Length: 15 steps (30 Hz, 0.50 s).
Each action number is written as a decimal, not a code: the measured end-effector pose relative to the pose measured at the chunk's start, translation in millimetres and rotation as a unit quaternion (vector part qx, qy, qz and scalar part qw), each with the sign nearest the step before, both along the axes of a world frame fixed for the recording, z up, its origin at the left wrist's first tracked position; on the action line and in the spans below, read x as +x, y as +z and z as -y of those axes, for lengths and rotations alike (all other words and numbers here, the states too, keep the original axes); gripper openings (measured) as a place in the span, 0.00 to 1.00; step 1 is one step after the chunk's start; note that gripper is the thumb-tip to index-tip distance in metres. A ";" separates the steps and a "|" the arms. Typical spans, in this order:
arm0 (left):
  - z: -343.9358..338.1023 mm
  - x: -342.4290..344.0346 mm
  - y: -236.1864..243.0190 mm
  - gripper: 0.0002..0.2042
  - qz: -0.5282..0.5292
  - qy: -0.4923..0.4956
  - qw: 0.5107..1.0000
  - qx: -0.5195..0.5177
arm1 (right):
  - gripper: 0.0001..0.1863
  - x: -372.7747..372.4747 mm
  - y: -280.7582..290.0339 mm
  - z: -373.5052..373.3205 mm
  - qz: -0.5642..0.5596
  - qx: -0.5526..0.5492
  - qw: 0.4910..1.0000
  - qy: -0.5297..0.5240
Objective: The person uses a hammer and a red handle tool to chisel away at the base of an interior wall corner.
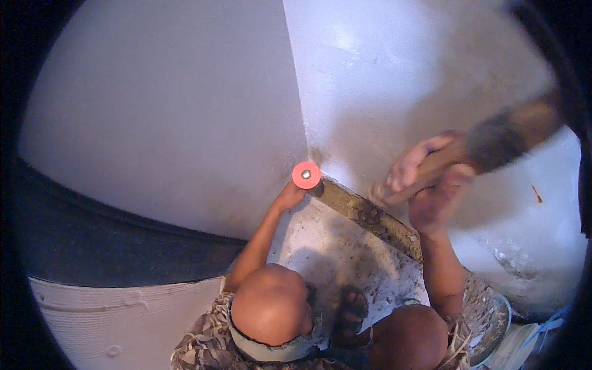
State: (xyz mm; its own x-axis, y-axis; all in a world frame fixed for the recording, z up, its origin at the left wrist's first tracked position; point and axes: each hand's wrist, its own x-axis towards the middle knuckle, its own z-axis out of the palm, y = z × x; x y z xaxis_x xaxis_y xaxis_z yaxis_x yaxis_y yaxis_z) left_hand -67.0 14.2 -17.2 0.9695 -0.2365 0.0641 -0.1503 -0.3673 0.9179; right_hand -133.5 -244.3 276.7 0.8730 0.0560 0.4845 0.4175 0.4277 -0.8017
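My left hand [290,196] is closed around a chisel, seen end-on, with a round red guard [300,182] and a bright metal striking end [306,174]. It stands where the two walls meet; its lower end is hidden. Off to the right, my right hand [436,196] grips a wooden-handled hammer [439,171], raised and smeared by motion. Its dark far part [495,140] points up and right, apart from the chisel. Below the tools, a rough, brown, broken strip [364,213] runs along the foot of the right wall.
A grey wall [166,111] rises at left and a paler, shiny wall [364,68] at right. Dusty white floor [327,240] lies before my bent knees [268,302]. A dark band [123,253] borders the left. At lower right stands a rubble-filled bucket [507,308] beside pale plastic [521,345].
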 end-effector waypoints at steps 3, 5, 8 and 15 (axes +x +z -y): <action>-16.1 2.3 -0.7 0.20 -0.015 -0.015 0.999 0.025 | 0.26 15.8 -57.1 -4.6 0.075 -0.119 0.990 0.021; 6.1 5.5 0.3 0.21 -0.006 -0.020 1.000 0.011 | 0.22 20.5 -142.0 15.1 0.005 -0.526 0.850 -0.020; 6.4 4.9 -2.4 0.21 0.051 -0.026 0.996 -0.073 | 0.18 11.0 -176.2 8.0 -0.128 -0.605 0.784 0.058; 5.8 4.2 -5.8 0.17 0.034 -0.017 0.999 0.001 | 0.16 -12.5 -140.0 11.0 -0.211 -0.411 0.887 0.017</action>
